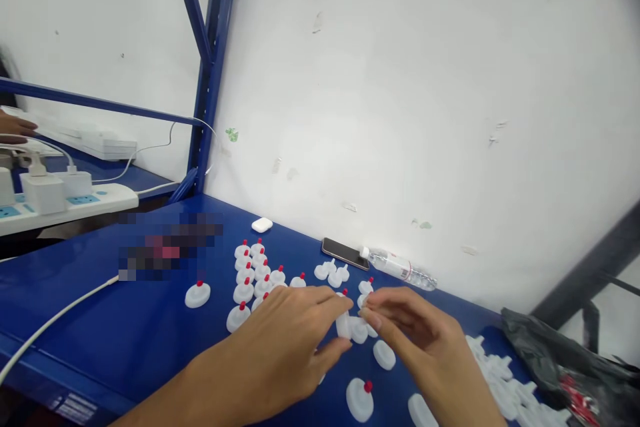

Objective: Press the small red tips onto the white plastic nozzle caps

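In over the blue desk's (125, 333) near side come both forearms, a red-tipped disc (358, 400) lying between them. The left hand (295, 327), knuckles up, pinches a white disc (343, 325) on edge between thumb and fingers. Opposite, the right hand (420, 333) curls inward, thumb and fingertips close together (gripping anything? I can't tell!). Beyond, more discs (245, 291) stand in rows; phone (345, 253) and bottle (400, 267) lie along the far edge.
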A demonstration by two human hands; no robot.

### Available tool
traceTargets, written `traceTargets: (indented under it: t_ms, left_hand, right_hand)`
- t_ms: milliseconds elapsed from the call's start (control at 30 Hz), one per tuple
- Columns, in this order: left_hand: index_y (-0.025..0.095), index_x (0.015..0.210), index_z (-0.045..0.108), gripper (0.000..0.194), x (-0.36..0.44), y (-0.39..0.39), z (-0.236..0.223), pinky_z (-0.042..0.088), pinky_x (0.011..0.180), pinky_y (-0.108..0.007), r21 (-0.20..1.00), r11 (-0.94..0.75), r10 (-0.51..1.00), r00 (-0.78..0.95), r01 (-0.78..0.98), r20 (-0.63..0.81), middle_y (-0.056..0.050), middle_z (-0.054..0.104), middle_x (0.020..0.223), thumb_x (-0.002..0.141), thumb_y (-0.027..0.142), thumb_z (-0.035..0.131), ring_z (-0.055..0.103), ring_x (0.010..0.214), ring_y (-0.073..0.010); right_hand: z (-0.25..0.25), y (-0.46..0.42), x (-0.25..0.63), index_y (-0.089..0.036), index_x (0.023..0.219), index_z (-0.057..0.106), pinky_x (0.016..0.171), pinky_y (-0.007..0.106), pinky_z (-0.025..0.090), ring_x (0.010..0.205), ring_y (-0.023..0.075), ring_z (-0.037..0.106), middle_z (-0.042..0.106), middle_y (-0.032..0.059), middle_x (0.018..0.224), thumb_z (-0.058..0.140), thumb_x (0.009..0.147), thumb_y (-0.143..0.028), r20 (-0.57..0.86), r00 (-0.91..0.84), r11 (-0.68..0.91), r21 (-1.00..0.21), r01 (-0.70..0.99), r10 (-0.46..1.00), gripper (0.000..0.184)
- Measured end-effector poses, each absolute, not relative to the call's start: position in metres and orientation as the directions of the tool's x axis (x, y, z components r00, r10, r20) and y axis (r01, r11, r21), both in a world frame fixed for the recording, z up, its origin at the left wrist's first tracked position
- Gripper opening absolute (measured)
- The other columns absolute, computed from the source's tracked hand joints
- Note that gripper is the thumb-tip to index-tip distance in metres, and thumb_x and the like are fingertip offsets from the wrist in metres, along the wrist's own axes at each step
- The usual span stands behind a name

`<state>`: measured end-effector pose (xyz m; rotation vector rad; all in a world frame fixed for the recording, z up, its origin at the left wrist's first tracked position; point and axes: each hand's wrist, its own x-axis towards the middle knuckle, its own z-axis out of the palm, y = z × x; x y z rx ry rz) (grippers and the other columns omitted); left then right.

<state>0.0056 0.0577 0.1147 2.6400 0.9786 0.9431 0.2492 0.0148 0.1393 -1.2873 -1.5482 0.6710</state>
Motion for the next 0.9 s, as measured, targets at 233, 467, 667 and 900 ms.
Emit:
traceTargets:
  t_ms: [233, 467, 667, 900]
  left_hand:
    - [0.028, 0.145, 0.085, 0.037, 0.005, 0.058, 0.109, 0.083, 0.096, -0.059, 0.338, -0.825, 0.553, 0.523, 0.453, 0.648, -0.007, 0.095, 0.138, 0.109, 0.028, 0.092, 0.095, 0.12, -0.039]
    - [0.029, 0.144, 0.079, 0.021, 0.003, 0.055, 0.116, 0.079, 0.084, -0.04, 0.202, -0.92, 0.354, 0.493, 0.335, 0.795, -0.005, 0.097, 0.133, 0.125, 0.031, 0.073, 0.096, 0.113, -0.0294]
    - [0.027, 0.14, 0.071, 0.028, 0.005, 0.047, 0.13, 0.072, 0.083, -0.027, 0.048, -0.959, 0.18, 0.466, 0.28, 0.866, 0.001, 0.098, 0.127, 0.137, 0.04, 0.046, 0.096, 0.1, -0.0169]
    - [0.033, 0.146, 0.065, 0.016, 0.003, 0.043, 0.131, 0.067, 0.074, -0.024, 0.107, -0.974, 0.193, 0.487, 0.198, 0.852, 0.006, 0.098, 0.124, 0.136, 0.036, 0.054, 0.097, 0.096, -0.0161]
  right_hand:
    - [0.153, 0.003, 0.234, -0.03, 0.091, 0.093, 0.074, 0.037, 0.064, 0.083, 0.029, 0.081, 0.089, 0.0051, 0.085, 0.111, 0.076, -0.082, 0.232, 0.158, 0.176, -0.936, 0.304, 0.96, 0.057]
    - [0.157, -0.001, 0.244, -0.032, 0.094, 0.094, 0.081, 0.027, 0.064, 0.096, 0.0218, 0.079, 0.089, 0.004, 0.103, 0.125, 0.067, -0.056, 0.155, 0.056, 0.153, -0.988, 0.032, 0.986, 0.048]
    - [0.153, -0.008, 0.246, -0.045, 0.144, 0.094, 0.106, 0.039, 0.07, 0.123, 0.0271, 0.087, 0.092, 0.0058, 0.133, 0.118, 0.082, -0.054, 0.062, -0.277, 0.02, -0.988, -0.152, 0.959, 0.067]
    - [0.148, -0.011, 0.238, -0.04, 0.132, 0.098, 0.086, 0.029, 0.067, 0.094, 0.0197, 0.086, 0.094, 0.0003, 0.105, 0.121, 0.073, -0.05, 0.08, -0.308, 0.026, -0.984, -0.175, 0.948, 0.065]
